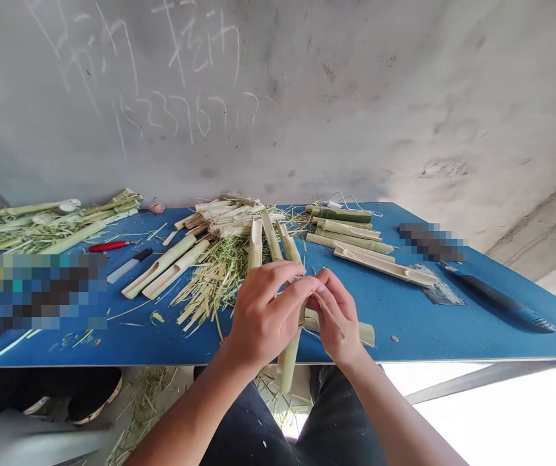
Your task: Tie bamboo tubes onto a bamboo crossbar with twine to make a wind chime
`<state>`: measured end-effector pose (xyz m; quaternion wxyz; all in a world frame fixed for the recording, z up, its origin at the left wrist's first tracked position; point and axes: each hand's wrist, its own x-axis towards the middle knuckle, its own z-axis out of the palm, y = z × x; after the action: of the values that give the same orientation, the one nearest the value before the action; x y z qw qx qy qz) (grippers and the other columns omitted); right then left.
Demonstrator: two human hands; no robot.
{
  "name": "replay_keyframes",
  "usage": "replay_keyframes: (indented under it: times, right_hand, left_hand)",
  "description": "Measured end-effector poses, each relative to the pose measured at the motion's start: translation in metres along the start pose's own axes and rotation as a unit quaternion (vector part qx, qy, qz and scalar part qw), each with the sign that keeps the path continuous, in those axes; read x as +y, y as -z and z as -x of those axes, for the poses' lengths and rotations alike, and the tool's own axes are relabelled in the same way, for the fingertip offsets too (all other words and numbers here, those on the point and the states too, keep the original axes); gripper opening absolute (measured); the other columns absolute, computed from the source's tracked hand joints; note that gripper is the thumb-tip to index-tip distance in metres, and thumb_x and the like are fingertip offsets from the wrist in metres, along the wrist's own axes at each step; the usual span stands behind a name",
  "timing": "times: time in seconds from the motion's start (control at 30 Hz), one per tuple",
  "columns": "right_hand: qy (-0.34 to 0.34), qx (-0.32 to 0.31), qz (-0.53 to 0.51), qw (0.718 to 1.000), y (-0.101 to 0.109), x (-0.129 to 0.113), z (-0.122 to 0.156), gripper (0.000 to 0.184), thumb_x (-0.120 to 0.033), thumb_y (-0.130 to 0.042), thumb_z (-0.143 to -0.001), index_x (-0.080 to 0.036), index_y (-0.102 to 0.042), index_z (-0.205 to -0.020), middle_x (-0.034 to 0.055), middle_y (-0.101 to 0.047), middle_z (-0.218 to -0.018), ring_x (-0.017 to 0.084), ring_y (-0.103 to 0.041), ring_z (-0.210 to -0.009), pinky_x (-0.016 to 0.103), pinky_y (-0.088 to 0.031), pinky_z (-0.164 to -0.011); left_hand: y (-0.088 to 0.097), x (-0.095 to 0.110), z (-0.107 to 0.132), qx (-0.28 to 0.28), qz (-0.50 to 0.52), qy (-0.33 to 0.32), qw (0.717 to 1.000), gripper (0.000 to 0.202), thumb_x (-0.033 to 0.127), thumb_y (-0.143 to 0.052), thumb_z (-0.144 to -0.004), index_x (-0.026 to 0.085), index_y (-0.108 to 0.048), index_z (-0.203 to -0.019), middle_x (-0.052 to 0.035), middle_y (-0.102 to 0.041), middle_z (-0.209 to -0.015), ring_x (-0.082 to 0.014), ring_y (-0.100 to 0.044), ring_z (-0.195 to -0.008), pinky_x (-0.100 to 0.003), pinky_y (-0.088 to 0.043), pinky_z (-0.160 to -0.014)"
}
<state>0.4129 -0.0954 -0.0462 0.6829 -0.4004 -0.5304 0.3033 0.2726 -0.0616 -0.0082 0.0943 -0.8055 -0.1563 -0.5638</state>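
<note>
My left hand (264, 316) is closed around split bamboo pieces, whose pale upper ends (256, 241) fan out beyond the knuckles. Below the fingers, the green lower end of a bamboo piece (289, 362) sticks out past the table's front edge. Thumb and fingers of my right hand (336, 317) pinch a thin brown string (327, 299) close against the left fingertips. The fingers cover most of the spot where the string meets the bamboo. Behind my right hand, another short bamboo piece (366, 334) lies on the table.
Bamboo shavings (207, 294) and split pieces (166, 265) cover the blue table (161, 346) at centre left. More bamboo halves (379, 264) lie right, near a large dark-handled blade (501, 299). A red-handled tool (107, 246) and a knife (129, 264) lie left. A wall stands behind.
</note>
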Motion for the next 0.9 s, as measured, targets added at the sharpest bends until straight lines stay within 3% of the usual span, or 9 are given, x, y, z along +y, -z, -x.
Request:
replay_keyframes:
  times: [0.07,0.13,0.27,0.33,0.43,0.57,0.63,0.73,0.9]
  right_hand:
    - [-0.026,-0.004,-0.032,0.999,-0.005,-0.007,-0.006,0.047,-0.06,-0.059,-0.101,-0.024,-0.043,-0.075,-0.0049,-0.037,-0.066,0.013,-0.03,-0.06,0.027,-0.032,-0.054]
    - [-0.016,0.009,-0.039,0.999,-0.008,-0.013,-0.014,0.047,-0.059,-0.06,-0.1,-0.024,-0.043,-0.074,-0.0055,-0.036,-0.064,0.013,-0.03,-0.059,0.027,-0.032,-0.054]
    - [0.054,0.035,-0.011,0.998,-0.007,-0.019,-0.027,0.041,-0.052,-0.056,-0.105,-0.024,-0.046,-0.077,-0.0033,-0.045,-0.069,0.014,-0.037,-0.065,0.027,-0.036,-0.06]
    - [0.076,0.022,0.008,0.997,-0.004,-0.016,-0.029,0.04,-0.05,-0.053,-0.108,-0.024,-0.047,-0.079,-0.0022,-0.049,-0.072,0.014,-0.041,-0.068,0.028,-0.037,-0.064]
    - [0.077,0.007,0.03,0.997,-0.004,-0.006,-0.03,0.041,-0.049,-0.052,-0.109,-0.023,-0.047,-0.078,-0.0025,-0.05,-0.071,0.014,-0.041,-0.067,0.029,-0.037,-0.064]
    - [0.047,0.014,0.008,0.999,-0.007,0.006,-0.032,0.045,-0.055,-0.053,-0.106,-0.024,-0.043,-0.075,-0.0032,-0.047,-0.067,0.013,-0.037,-0.064,0.028,-0.035,-0.06]
    - [0.043,0.014,0.006,0.999,-0.007,0.006,-0.033,0.047,-0.058,-0.054,-0.104,-0.024,-0.042,-0.074,-0.0034,-0.046,-0.066,0.013,-0.037,-0.063,0.027,-0.035,-0.059]
    - [0.037,-0.005,0.044,0.998,-0.004,0.002,-0.034,0.051,-0.062,-0.055,-0.103,-0.024,-0.042,-0.072,-0.0042,-0.043,-0.062,0.013,-0.035,-0.061,0.027,-0.033,-0.057]
    - [0.044,0.012,0.098,0.994,-0.002,-0.004,-0.034,0.051,-0.062,-0.057,-0.101,-0.023,-0.042,-0.07,-0.0046,-0.041,-0.061,0.012,-0.033,-0.059,0.026,-0.03,-0.055]
  left_hand:
    - [-0.006,-0.002,0.005,0.046,-0.004,0.054,0.997,0.02,0.01,-0.06,-0.104,0.022,-0.073,-0.113,-0.0058,-0.071,-0.105,-0.016,-0.072,-0.096,-0.027,-0.06,-0.088]
    - [-0.013,-0.007,0.004,0.092,-0.03,0.065,0.993,0.021,0.01,-0.063,-0.103,0.024,-0.076,-0.112,-0.0052,-0.067,-0.104,-0.0148,-0.069,-0.09,-0.026,-0.059,-0.081]
    - [-0.022,-0.02,-0.012,0.163,-0.065,-0.013,0.984,0.022,0.009,-0.069,-0.099,0.025,-0.078,-0.111,-0.0024,-0.065,-0.095,-0.0134,-0.066,-0.084,-0.025,-0.056,-0.079]
    - [-0.024,-0.021,-0.017,0.152,-0.029,-0.006,0.988,0.022,0.009,-0.066,-0.101,0.024,-0.077,-0.113,-0.0018,-0.07,-0.093,-0.0125,-0.068,-0.083,-0.024,-0.056,-0.08]
    - [-0.03,-0.013,-0.011,0.122,0.06,0.121,0.983,0.019,0.018,-0.058,-0.108,0.021,-0.077,-0.106,-0.0042,-0.076,-0.095,-0.0149,-0.072,-0.087,-0.027,-0.059,-0.082]
    - [-0.043,-0.007,0.003,0.132,0.201,0.321,0.916,0.031,0.041,-0.057,-0.109,0.02,-0.078,-0.098,-0.0063,-0.077,-0.096,-0.0184,-0.074,-0.09,-0.03,-0.061,-0.079]
    - [-0.045,-0.008,0.005,0.139,0.224,0.345,0.901,0.033,0.047,-0.061,-0.107,0.022,-0.08,-0.098,-0.0072,-0.076,-0.101,-0.0203,-0.072,-0.099,-0.032,-0.061,-0.085]
    - [-0.041,-0.013,0.001,0.134,0.239,0.328,0.904,0.031,0.048,-0.066,-0.104,0.022,-0.082,-0.095,-0.0093,-0.076,-0.114,-0.0231,-0.068,-0.12,-0.036,-0.057,-0.102]
    - [-0.035,-0.006,-0.007,0.087,0.364,0.388,0.842,0.033,0.051,-0.068,-0.101,0.02,-0.08,-0.103,-0.0096,-0.082,-0.108,-0.0225,-0.078,-0.104,-0.034,-0.064,-0.09]
